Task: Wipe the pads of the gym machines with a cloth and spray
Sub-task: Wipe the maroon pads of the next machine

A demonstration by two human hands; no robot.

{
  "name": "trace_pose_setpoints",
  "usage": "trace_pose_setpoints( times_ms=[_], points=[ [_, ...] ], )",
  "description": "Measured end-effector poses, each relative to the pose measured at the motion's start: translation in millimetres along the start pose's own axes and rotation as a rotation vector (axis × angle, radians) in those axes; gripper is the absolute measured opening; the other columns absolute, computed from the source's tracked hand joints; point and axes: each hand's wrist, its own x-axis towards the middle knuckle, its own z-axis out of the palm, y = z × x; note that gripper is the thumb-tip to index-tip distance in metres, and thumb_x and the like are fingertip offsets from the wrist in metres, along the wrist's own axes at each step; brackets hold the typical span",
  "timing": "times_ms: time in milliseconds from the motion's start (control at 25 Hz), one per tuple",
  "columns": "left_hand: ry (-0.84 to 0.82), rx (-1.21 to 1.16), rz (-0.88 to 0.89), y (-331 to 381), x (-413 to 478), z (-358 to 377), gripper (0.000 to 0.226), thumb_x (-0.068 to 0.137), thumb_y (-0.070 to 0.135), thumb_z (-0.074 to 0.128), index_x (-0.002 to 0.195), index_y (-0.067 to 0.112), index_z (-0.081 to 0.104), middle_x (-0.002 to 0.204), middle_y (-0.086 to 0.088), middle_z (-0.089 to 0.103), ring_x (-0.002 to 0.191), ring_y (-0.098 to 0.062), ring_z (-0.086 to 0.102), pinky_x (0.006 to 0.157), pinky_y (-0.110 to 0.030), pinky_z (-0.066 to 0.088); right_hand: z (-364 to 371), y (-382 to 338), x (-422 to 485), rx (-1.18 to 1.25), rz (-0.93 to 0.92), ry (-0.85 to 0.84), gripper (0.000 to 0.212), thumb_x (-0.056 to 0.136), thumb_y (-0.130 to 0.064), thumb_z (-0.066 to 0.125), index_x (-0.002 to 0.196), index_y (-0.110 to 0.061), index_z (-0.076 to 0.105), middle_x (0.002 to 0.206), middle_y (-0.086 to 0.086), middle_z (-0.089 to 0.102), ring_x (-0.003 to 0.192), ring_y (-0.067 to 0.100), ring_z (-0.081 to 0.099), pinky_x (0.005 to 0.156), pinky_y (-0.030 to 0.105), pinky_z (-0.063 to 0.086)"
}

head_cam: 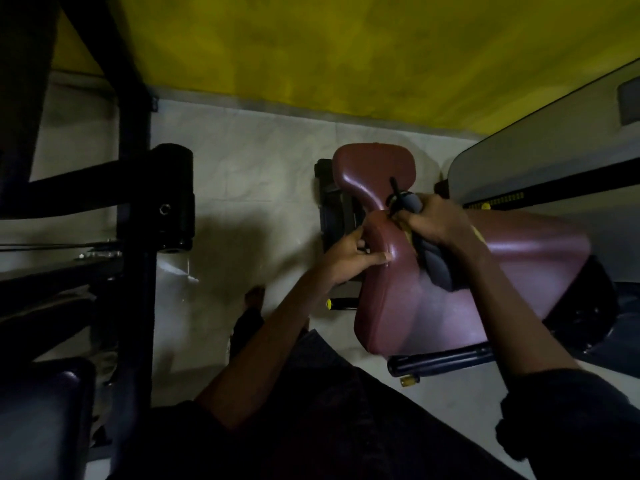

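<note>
My left hand grips the near pad at its narrow far end: the thumb lies on the top face and the fingers curl round the left edge and under it. This pad is maroon, broad toward me and tapering away from me. Just past its narrow end sits a second maroon pad, smaller, with its wide part farthest from me.

My right hand is clenched around the spray bottle, right over the narrow end of the near pad where the two pads meet. I see only the bottle's grey top and a black trigger or nozzle poking out past my fingers. A dark cloth hangs from under the same hand and lies against the top of the near pad, near its middle. A bit of yellow shows at the hand's edge; I cannot tell whether it belongs to the cloth or the bottle.

The light is dim. A black bar runs below the near edge of the pad. To my left stands a black frame with a roller. The floor is pale, and the wall beyond it is yellow.
</note>
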Motion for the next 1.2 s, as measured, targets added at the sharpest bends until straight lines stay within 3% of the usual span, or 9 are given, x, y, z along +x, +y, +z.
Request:
trace_pose_setpoints(
  times_ms=[120,280,360,440,600,760,920,1040,1200],
  points=[
    [0.017,-0.011,-0.038,8.6,2.0,-2.9,0.044,0.097,0.033,0.061,0.137,0.016,0.054,0.114,0.002,0.065,0.094,-0.006,0.063,0.075,-0.018,0.048,-6.7,10.0,-24.2,0.078,-0.035,0.048,0.037,0.09,-0.054,0.061,0.117,-0.029,0.066,0.112,0.007,0.072,0.099,0.031,0.065,0.077,0.033,0.045],
    [0.009,-0.011,-0.101,17.8,9.1,-3.7,0.044,0.099,0.036,0.057,0.138,0.016,0.052,0.112,0.004,0.063,0.086,-0.002,0.06,0.061,-0.012,0.048,-16.1,18.2,21.3,0.021,0.19,-0.114,0.051,0.087,-0.063,0.058,0.114,-0.021,0.069,0.119,0.018,0.069,0.102,0.036,0.063,0.079,0.035,0.043],
    [0.017,-0.05,-0.135,19.8,15.5,0.2,0.036,0.101,0.028,0.054,0.134,0.015,0.053,0.1,0.008,0.061,0.08,-0.001,0.057,0.05,-0.007,0.045,-15.1,-0.7,42.0,-0.062,0.158,-0.244,0.052,0.089,-0.061,0.057,0.118,-0.019,0.066,0.125,0.019,0.066,0.105,0.036,0.061,0.081,0.035,0.043],
    [0.022,-0.081,-0.144,22.5,18.6,5.8,0.025,0.1,0.021,0.052,0.125,0.015,0.054,0.092,0.006,0.059,0.077,-0.003,0.056,0.048,-0.006,0.043,-10.4,-23.5,45.9,-0.121,0.011,-0.34,0.03,0.094,-0.052,0.056,0.109,-0.028,0.066,0.125,0.016,0.065,0.102,0.033,0.059,0.084,0.036,0.045],
    [0.089,-0.023,-0.084,22.3,32.4,11.3,0.039,0.077,0.039,0.059,0.108,0.015,0.059,0.093,-0.01,0.061,0.085,-0.025,0.061,0.072,-0.033,0.054,-3.5,-0.6,26.6,-0.004,-0.05,-0.202,0.041,0.091,-0.06,0.055,0.121,-0.033,0.064,0.123,0.01,0.068,0.107,0.034,0.063,0.088,0.041,0.049],
    [0.083,0.185,-0.054,31.3,45.4,16.8,0.062,0.083,0.054,0.047,0.132,0.017,0.053,0.129,-0.017,0.055,0.116,-0.034,0.056,0.102,-0.053,0.044,-11.9,70.7,14.1,0.066,0.207,0.02,0.052,0.084,-0.067,0.054,0.115,-0.027,0.065,0.117,0.013,0.07,0.105,0.039,0.064,0.078,0.036,0.042],
    [0.117,0.336,-0.066,49.8,39.7,20.0,0.058,0.106,0.038,0.038,0.157,0.015,0.025,0.16,-0.013,0.024,0.145,-0.03,0.03,0.118,-0.042,0.026,-7.9,69.5,6.1,0.042,0.281,0.218,0.048,0.088,-0.058,0.054,0.117,-0.02,0.059,0.118,0.015,0.066,0.101,0.041,0.064,0.078,0.041,0.045],
    [0.152,0.395,-0.045,46.3,46.8,21.6,0.054,0.107,0.033,0.035,0.155,0.01,0.028,0.159,-0.016,0.026,0.144,-0.031,0.031,0.118,-0.042,0.027,7.2,56.9,-12.6,0.181,0.107,0.334,0.049,0.089,-0.049,0.059,0.116,-0.011,0.046,0.111,0.012,0.054,0.087,0.036,0.061,0.068,0.037,0.044],
    [0.193,0.531,-0.039,52.8,58.8,31.4,0.049,0.108,0.026,0.032,0.15,0.001,0.035,0.158,-0.019,0.03,0.145,-0.033,0.031,0.116,-0.038,0.025,7.3,106.5,-38.3,0.264,-0.144,0.402,0.029,0.095,-0.035,0.064,0.117,-0.015,0.061,0.109,0.003,0.065,0.099,0.023,0.061,0.087,0.037,0.047]
  ],
)
